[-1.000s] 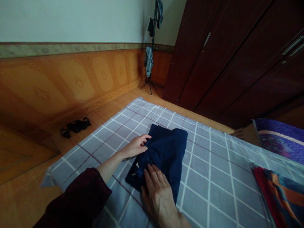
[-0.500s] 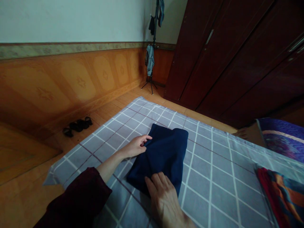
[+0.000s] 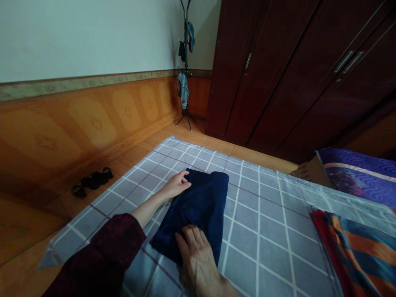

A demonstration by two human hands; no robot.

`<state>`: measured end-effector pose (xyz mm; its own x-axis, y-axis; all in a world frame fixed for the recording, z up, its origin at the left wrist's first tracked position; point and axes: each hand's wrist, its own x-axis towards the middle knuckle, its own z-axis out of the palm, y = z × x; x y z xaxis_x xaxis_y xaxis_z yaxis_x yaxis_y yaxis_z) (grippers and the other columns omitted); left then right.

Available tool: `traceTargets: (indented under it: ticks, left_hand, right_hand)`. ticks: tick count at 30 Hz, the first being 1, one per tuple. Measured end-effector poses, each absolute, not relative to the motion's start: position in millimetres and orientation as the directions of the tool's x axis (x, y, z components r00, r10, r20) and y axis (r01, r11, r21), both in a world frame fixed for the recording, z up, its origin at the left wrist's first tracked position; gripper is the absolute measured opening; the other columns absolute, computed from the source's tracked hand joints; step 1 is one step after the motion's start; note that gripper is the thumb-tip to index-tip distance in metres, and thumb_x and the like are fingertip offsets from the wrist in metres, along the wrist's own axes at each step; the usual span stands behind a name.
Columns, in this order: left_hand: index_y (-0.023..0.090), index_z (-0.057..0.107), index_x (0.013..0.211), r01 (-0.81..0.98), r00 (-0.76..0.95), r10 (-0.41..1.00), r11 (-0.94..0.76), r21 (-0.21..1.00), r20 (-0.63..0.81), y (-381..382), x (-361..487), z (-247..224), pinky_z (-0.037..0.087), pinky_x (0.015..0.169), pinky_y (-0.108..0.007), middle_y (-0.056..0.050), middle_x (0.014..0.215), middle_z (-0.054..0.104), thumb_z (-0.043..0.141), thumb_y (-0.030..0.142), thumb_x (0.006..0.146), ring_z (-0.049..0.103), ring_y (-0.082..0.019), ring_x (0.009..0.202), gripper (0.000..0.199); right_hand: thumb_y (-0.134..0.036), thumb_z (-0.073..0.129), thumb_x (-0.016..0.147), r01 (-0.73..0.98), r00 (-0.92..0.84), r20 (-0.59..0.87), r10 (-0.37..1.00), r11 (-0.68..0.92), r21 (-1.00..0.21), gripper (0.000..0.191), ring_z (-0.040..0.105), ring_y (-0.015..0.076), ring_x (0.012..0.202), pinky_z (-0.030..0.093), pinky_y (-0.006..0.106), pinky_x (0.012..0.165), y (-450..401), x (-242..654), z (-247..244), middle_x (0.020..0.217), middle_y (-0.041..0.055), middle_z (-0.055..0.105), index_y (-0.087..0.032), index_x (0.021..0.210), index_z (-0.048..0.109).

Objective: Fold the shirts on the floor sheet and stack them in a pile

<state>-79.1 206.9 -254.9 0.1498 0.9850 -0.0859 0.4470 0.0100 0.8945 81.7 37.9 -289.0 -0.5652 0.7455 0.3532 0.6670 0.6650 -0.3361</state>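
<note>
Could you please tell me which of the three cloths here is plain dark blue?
The navy cloth under the left hand and right hand; the striped cloth is orange and blue, the purple cloth patterned.

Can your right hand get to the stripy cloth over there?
Probably yes, with a stretch. The right hand is resting on the navy cloth, and only the flat checked sheet lies between it and the stripy cloth.
</note>
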Motion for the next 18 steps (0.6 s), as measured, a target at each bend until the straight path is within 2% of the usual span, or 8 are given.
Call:
traceTargets:
  ticks: [8, 11, 16, 18]
  left_hand:
    - [0.013, 0.051, 0.121, 0.451, 0.200, 0.932, 0.187, 0.873, -0.302, 242.3, -41.3, -241.5, 0.032, 0.045, -0.021, 0.003, 0.065, 0.058, 0.071, 0.033, 0.066, 0.052, -0.013, 0.052, 0.062]
    - [0.014, 0.057, 0.110, 0.440, 0.223, 0.911, 0.223, 0.870, -0.346, 239.8, -35.7, -237.9, 0.032, 0.046, -0.021, 0.002, 0.064, 0.061, 0.071, 0.031, 0.063, 0.053, -0.012, 0.051, 0.052]
    - [0.013, 0.062, 0.073, 0.441, 0.239, 0.918, 0.187, 0.878, -0.316, 228.7, -26.2, -236.0, 0.035, 0.051, -0.020, 0.001, 0.063, 0.060, 0.070, 0.022, 0.058, 0.053, -0.012, 0.058, 0.020]
    - [0.014, 0.061, 0.073, 0.431, 0.232, 0.926, 0.178, 0.885, -0.299, 223.3, -22.6, -235.6, 0.034, 0.051, -0.020, 0.003, 0.063, 0.058, 0.070, 0.022, 0.058, 0.053, -0.012, 0.059, 0.019]
  right_hand:
    - [-0.020, 0.059, 0.074, 0.660, -0.602, 0.279, 0.748, 0.663, -0.354, 0.040, 0.049, 0.0263, 0.097, 0.043, 0.041, 0.089, 41.2, 83.0, -273.0, 0.106, 0.0110, 0.059, -0.016, 0.113, 0.060]
    - [-0.022, 0.061, 0.074, 0.653, -0.606, 0.294, 0.739, 0.673, -0.346, 0.035, 0.050, 0.0258, 0.094, 0.044, 0.040, 0.086, 42.4, 82.8, -271.8, 0.102, 0.0104, 0.059, -0.016, 0.109, 0.060]
    - [-0.024, 0.060, 0.075, 0.648, -0.614, 0.332, 0.716, 0.697, -0.306, 0.025, 0.051, 0.0252, 0.087, 0.045, 0.040, 0.081, 43.8, 84.0, -267.9, 0.094, 0.0104, 0.059, -0.014, 0.098, 0.060]
    - [-0.023, 0.059, 0.075, 0.645, -0.621, 0.348, 0.702, 0.710, -0.282, 0.023, 0.051, 0.0247, 0.085, 0.045, 0.040, 0.078, 43.9, 84.8, -266.9, 0.092, 0.0102, 0.059, -0.014, 0.096, 0.060]
